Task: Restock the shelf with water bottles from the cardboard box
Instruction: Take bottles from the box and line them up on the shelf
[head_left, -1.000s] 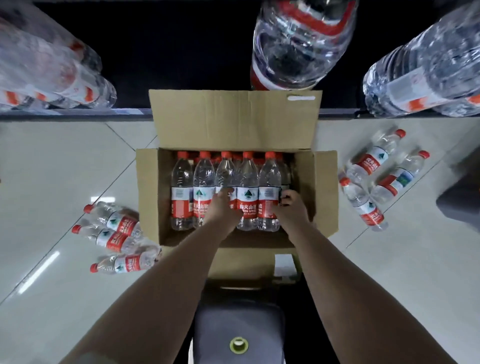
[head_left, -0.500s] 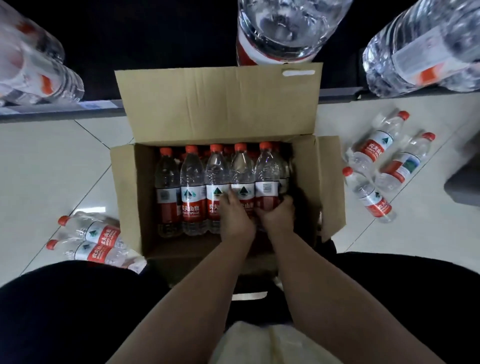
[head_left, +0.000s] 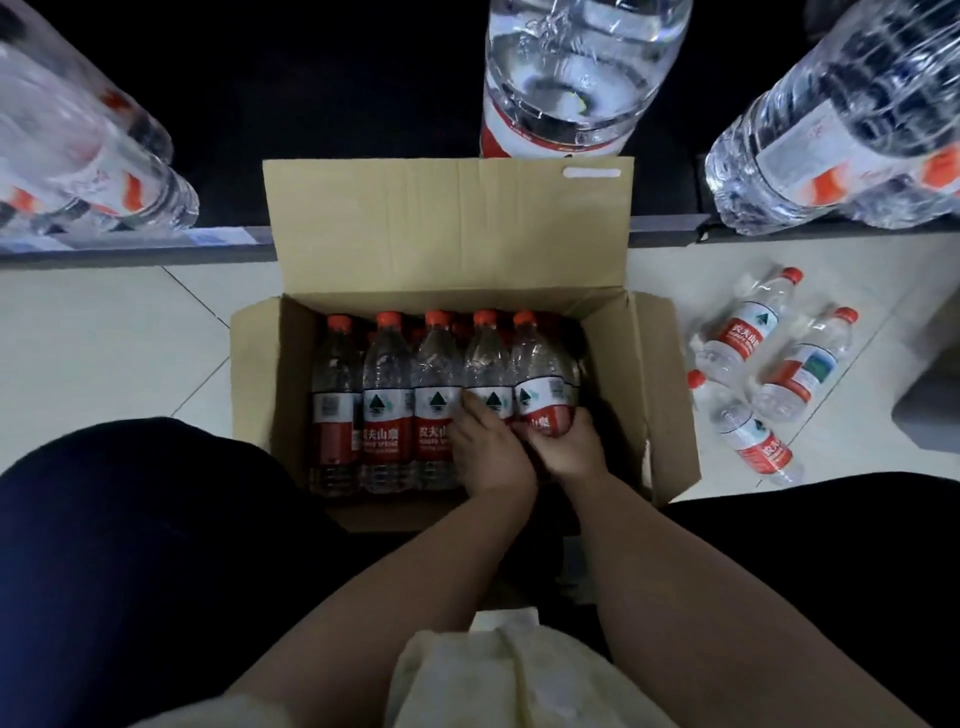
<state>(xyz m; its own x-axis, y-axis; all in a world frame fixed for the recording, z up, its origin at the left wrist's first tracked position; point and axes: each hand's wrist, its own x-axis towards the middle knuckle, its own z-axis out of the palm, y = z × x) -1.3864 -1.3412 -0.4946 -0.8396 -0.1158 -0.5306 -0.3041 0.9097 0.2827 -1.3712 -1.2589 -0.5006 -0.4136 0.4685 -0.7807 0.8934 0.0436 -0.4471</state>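
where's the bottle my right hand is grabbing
Head view: the rightmost bottle of the front row in the cardboard box, gripped low by the right hand, beside the left hand.

In the open cardboard box (head_left: 670, 395), dead centre, the right hand (head_left: 571, 449) grips the end bottle (head_left: 540, 374). The left hand (head_left: 488, 452) grips the neighbouring bottle (head_left: 485, 364). Loose bottles (head_left: 743, 332) lie at 3 o'clock.
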